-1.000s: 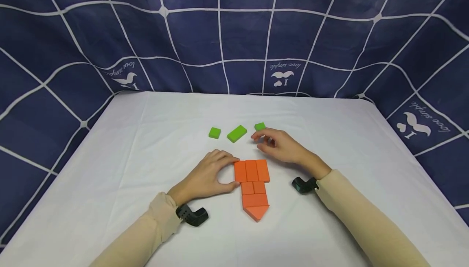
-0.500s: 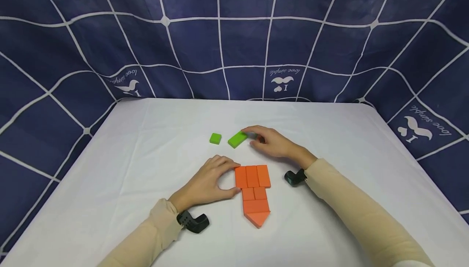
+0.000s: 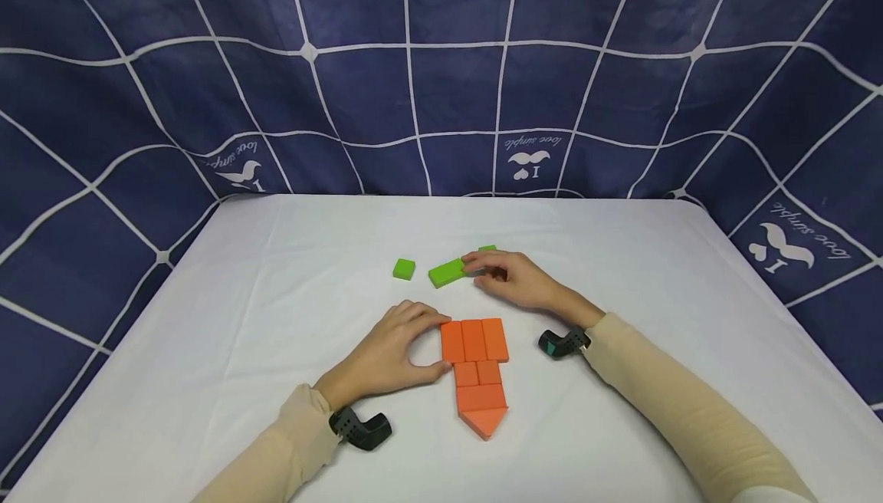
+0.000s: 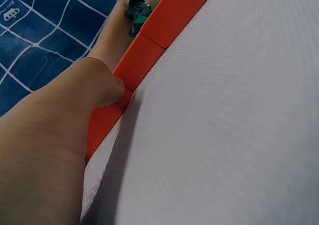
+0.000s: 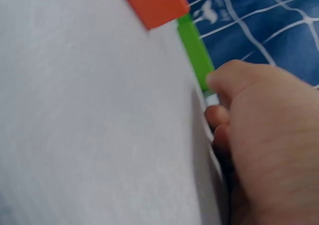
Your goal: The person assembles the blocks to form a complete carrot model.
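Several orange blocks lie flat on the table, fitted together: three upright rectangles [image 3: 474, 340], two small squares [image 3: 478, 373], a wide rectangle [image 3: 481, 397] and a triangle [image 3: 484, 422]. My left hand [image 3: 393, 350] spans the leftmost orange rectangular block [image 3: 451, 342], index fingertip at its far end and thumb at its near end. Beyond them, my right hand [image 3: 513, 279] has curled fingers at the right end of a long green block [image 3: 446, 273]. The thumb [image 5: 224, 80] overlaps that end in the right wrist view.
A small green block [image 3: 404, 269] sits left of the long one. Another green block [image 3: 487, 248] shows partly behind the right hand. White cloth [image 3: 276, 296] covers the table, and a dark blue gridded curtain [image 3: 455, 81] hangs behind it. Both wrists wear black devices [image 3: 360, 430].
My right hand has moved to the long green block's right end, and that block has turned so its right end sits nearer. My left hand stays at the orange blocks.
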`<state>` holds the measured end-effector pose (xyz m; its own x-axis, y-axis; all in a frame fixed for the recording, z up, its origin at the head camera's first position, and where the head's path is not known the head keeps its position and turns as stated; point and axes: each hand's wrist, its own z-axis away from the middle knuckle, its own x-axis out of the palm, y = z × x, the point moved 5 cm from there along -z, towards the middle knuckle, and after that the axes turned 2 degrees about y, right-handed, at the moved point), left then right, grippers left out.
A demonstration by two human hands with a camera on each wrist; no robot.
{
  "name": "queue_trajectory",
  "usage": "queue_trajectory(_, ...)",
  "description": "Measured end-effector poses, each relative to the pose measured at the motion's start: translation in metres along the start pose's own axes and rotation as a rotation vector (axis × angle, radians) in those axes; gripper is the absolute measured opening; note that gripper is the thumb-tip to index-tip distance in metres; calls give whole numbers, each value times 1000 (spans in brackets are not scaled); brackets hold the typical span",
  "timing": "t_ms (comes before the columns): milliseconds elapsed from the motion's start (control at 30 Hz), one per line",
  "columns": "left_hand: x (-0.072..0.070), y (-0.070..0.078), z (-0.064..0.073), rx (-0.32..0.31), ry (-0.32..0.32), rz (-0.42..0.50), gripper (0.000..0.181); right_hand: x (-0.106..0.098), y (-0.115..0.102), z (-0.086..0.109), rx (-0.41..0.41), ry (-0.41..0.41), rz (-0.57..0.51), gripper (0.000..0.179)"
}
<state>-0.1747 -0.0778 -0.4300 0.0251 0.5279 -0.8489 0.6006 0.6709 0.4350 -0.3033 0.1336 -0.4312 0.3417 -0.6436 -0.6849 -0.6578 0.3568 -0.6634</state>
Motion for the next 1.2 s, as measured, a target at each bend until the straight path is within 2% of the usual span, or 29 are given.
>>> queue_trajectory(267,0,-1,5,1,15,7,58,6,-3,2,20,-2,-23,19)
queue_trajectory(567,-7,-2,2,15,43,10,58,0,-9,-6,4,8,1,16)
queue_trajectory(767,-9,-1,-3,22,27,20,58,-5,-10,-4,-8,65,4,12)
queue_trajectory(933,-5,-1,-5,20,7,28,57,-6,-6,4,15,123,-1,7)
queue_trajectory(1067,-1,0,-3,7,-8,21,57,-1,-3,8,34,101,14,9)
queue_trajectory(1200,-1,-1,0,-12,2,13,57,4,-4,5,13,36,43,16)
